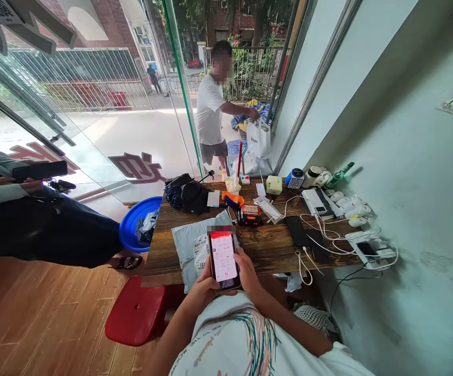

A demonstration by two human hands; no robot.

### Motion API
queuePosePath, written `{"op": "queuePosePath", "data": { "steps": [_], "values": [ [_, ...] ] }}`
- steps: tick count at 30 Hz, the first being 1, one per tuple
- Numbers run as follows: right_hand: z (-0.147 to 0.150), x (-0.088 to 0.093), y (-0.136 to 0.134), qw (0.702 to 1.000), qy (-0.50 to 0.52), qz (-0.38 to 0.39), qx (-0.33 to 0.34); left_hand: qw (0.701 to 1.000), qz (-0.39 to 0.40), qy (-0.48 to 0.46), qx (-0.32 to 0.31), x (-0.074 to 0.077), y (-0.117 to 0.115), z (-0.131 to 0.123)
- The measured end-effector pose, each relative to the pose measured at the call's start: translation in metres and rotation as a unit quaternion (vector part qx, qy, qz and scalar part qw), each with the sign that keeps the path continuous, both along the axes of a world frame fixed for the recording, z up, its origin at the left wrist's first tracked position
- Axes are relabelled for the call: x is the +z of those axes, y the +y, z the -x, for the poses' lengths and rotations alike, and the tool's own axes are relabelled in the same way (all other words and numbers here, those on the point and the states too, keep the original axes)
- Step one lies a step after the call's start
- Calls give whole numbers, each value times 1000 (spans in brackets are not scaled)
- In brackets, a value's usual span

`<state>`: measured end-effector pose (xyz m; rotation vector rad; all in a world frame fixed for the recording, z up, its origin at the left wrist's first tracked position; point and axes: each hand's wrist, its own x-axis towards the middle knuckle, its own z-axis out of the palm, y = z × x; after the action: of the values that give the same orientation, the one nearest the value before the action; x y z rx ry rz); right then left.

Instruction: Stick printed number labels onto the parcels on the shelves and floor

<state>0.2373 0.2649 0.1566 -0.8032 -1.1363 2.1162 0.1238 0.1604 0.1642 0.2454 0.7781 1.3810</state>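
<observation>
A smartphone (224, 258) with a lit pink and white screen is held upright in front of my body. My left hand (205, 286) wraps round its lower left side, the thumb near the bottom of the screen. On the right edge rests my right hand (248, 274), its thumb over the screen and its other fingers mostly hidden behind. Beneath the phone, a grey mailing bag (185, 245) with a printed label lies on the dark wooden table (163, 261).
Charging cables, phones and a white power bank (317, 203) crowd the table's right side. An orange tape dispenser (233, 199) and a black bag (187, 193) lie further back. A blue basin (126, 230), a red stool (134, 313) and a standing person are left; another person outside grips a white bag (258, 138).
</observation>
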Motion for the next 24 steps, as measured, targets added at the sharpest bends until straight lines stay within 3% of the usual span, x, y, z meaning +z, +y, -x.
{"op": "queuePosePath", "data": {
  "steps": [4,12,18,21,24],
  "values": [
    [4,-5,6,1000,-8,20,10,1000,-7,4,-20,0,0,3],
    [9,-13,8,996,-76,19,-44,1000,17,19,-13,-4,1,3],
    [9,-32,0,991,-28,130,17,998,55,21,-14,-10,4,3],
    [11,-42,-3,977,-16,200,66,993,83,76,-29,-27,2,14],
    [11,-47,-5,973,-23,216,80,969,158,183,43,-64,-3,40]
  ]
}}
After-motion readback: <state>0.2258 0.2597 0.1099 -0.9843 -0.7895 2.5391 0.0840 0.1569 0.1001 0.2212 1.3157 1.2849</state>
